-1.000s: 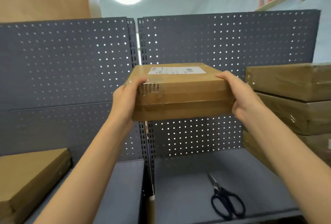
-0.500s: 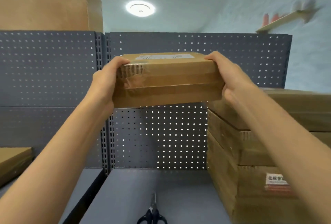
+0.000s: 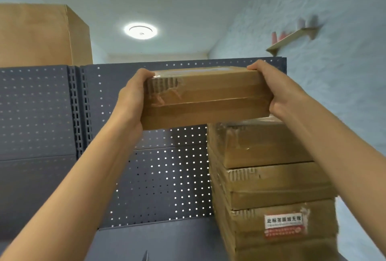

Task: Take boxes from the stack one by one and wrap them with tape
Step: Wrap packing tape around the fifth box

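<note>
Setting: grey pegboard (image 3: 163, 177) backing a grey worktop (image 3: 167, 244), pale wall and ceiling lamp (image 3: 141, 31) above.

Item: flat cardboard box (image 3: 206, 98), tape-glossed, one near corner torn to bare corrugation. Held in the air at pegboard-top height, its right end over the stack (image 3: 271, 187) of similar boxes.

Grip: left hand (image 3: 131, 98) and right hand (image 3: 275, 91) clasp opposite short ends, thumbs curled over the top edge.

Handling, judged: stiff, fairly light, slick where taped; hold by both ends, avoiding the torn corner.
</note>
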`<state>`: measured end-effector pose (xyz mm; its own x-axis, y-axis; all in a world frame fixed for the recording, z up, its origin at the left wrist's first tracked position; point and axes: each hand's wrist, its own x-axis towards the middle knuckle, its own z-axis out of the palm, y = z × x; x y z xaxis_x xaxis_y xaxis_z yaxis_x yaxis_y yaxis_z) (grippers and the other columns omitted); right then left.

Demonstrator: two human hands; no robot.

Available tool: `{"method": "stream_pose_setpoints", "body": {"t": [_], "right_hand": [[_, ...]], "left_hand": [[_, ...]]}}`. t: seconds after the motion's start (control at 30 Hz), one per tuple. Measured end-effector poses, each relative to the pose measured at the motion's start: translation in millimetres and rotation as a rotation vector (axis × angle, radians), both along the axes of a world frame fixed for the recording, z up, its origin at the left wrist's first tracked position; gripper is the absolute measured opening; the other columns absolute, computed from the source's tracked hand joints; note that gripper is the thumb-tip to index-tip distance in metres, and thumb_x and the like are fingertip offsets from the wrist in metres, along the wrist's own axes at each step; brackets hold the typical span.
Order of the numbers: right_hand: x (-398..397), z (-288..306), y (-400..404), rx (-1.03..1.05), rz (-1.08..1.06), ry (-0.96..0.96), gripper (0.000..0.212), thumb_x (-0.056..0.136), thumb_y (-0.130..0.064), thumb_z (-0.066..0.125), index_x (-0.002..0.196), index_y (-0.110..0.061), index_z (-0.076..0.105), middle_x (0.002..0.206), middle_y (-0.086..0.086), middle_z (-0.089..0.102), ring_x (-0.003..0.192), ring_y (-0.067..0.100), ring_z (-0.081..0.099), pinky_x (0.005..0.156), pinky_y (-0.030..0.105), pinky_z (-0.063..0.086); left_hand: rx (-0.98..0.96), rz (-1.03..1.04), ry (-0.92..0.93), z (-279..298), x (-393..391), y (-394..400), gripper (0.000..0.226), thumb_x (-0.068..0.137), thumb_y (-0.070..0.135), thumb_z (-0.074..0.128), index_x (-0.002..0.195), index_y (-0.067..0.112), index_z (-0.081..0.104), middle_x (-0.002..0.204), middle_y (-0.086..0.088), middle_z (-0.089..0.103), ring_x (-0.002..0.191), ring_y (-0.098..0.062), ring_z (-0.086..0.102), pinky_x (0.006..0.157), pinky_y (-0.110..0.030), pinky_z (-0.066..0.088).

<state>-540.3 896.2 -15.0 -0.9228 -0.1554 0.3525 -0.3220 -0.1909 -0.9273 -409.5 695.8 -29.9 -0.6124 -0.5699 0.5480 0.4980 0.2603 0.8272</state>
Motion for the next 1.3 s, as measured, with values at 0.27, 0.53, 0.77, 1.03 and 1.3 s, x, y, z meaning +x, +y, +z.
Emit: {"method": "stream_pose_setpoints", "body": {"t": [0.27, 0.53, 0.77, 1.03, 1.3], "right_hand": [[-41.5, 6.9, 76.7, -0.021, -0.098, 0.003, 0.067, 0.058, -0.055, 0.067, 0.117, -0.024, 0.059, 0.102, 0.001, 0.06, 0.099, 0.021, 0.059, 0.084, 0.041, 0.05], [-78.2, -3.9, 125.6, 0.017, -0.062, 0.003, 0.056, 0.071, -0.054, 0.065, 0.116, -0.022, 0.059, 0.102, 0.002, 0.06, 0.097, 0.02, 0.059, 0.087, 0.039, 0.049], [-97.0, -17.6, 128.5, 0.077, 0.02, -0.019, 0.055, 0.078, -0.056, 0.061, 0.12, -0.021, 0.057, 0.11, 0.001, 0.061, 0.099, 0.018, 0.058, 0.087, 0.038, 0.049], [-104.8, -16.4, 125.2, 0.118, 0.03, 0.023, 0.043, 0.087, -0.056, 0.055, 0.11, -0.02, 0.054, 0.099, -0.002, 0.059, 0.083, 0.012, 0.055, 0.061, 0.028, 0.043], [-106.7, -18.7, 121.9, 0.152, -0.01, 0.03, 0.071, 0.084, -0.066, 0.052, 0.132, -0.014, 0.048, 0.121, 0.005, 0.056, 0.101, 0.021, 0.056, 0.078, 0.034, 0.045]], "left_hand": [[0.024, -0.088, -0.034, 2.9, -49.8, 73.7, 0.029, 0.088, 0.043, 0.048, 0.067, 0.026, 0.057, 0.072, 0.002, 0.065, 0.067, -0.018, 0.06, 0.059, -0.026, 0.049], [0.033, -0.034, -0.104, -1.7, -82.1, 125.6, 0.032, 0.09, 0.048, 0.049, 0.066, 0.026, 0.051, 0.062, 0.008, 0.058, 0.057, -0.011, 0.055, 0.053, -0.023, 0.042], [0.044, 0.067, -0.167, -6.6, -97.3, 133.7, 0.031, 0.089, 0.049, 0.052, 0.07, 0.025, 0.055, 0.07, 0.004, 0.059, 0.067, -0.014, 0.054, 0.066, -0.029, 0.044], [0.015, 0.056, -0.243, -5.3, -107.5, 126.7, 0.038, 0.089, 0.055, 0.049, 0.067, 0.025, 0.057, 0.059, 0.006, 0.063, 0.06, -0.012, 0.058, 0.059, -0.026, 0.046], [-0.02, 0.086, -0.267, -9.4, -110.3, 122.3, 0.044, 0.089, 0.064, 0.043, 0.083, 0.024, 0.061, 0.091, -0.001, 0.065, 0.086, -0.018, 0.059, 0.078, -0.034, 0.044]]}}
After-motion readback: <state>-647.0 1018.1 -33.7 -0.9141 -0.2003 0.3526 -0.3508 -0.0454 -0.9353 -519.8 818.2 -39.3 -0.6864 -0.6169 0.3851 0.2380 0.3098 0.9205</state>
